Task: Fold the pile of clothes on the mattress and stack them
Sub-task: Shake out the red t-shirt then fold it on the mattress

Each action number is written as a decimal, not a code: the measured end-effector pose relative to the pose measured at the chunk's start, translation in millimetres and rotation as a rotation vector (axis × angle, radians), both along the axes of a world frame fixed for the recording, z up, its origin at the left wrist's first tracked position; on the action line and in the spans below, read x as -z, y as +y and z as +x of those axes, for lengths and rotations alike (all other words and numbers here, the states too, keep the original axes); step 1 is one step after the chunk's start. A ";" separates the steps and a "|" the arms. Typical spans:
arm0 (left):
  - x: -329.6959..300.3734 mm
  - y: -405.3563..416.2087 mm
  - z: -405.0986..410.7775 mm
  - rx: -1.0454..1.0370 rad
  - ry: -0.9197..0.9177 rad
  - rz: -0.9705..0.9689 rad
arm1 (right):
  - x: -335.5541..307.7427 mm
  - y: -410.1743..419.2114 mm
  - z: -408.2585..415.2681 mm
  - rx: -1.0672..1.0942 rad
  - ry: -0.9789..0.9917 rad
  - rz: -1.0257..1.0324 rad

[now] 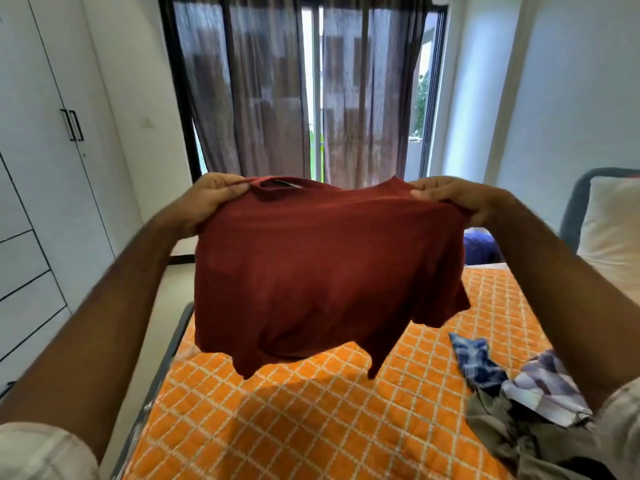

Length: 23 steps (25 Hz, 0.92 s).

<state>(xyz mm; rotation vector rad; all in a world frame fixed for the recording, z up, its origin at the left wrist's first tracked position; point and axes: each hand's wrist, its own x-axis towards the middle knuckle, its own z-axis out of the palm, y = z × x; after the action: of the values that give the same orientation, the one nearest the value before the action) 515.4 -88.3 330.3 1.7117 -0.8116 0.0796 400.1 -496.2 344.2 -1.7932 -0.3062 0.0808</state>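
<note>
A dark red T-shirt (311, 271) hangs in the air in front of me, stretched between both hands above the mattress (277, 427), which has an orange quilted cover with a white diamond pattern. My left hand (207, 199) pinches the shirt's top left edge near the collar. My right hand (457, 199) grips the top right edge. The shirt's lower part dangles clear of the cover. A pile of unfolded clothes (526, 403) lies at the right on the mattress: a blue checked piece, a pale checked piece and a grey-olive garment.
A white wardrobe (45, 168) with black handles lines the left wall. Sheer dark curtains (277, 98) cover the sliding glass door ahead. A white pillow (613, 230) leans on a blue headboard at the right, with a blue bundle (479, 245) beside it.
</note>
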 end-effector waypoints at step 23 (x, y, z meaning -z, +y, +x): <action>403.0 -73.6 279.2 -0.350 0.259 0.641 | 422.2 -0.8 369.0 0.493 0.282 -0.397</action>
<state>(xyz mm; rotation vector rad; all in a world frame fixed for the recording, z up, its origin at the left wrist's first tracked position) 794.6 -161.9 -72.6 2.3971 -0.3467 -0.1811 769.1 -497.0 -78.0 -2.1691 0.3810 0.0446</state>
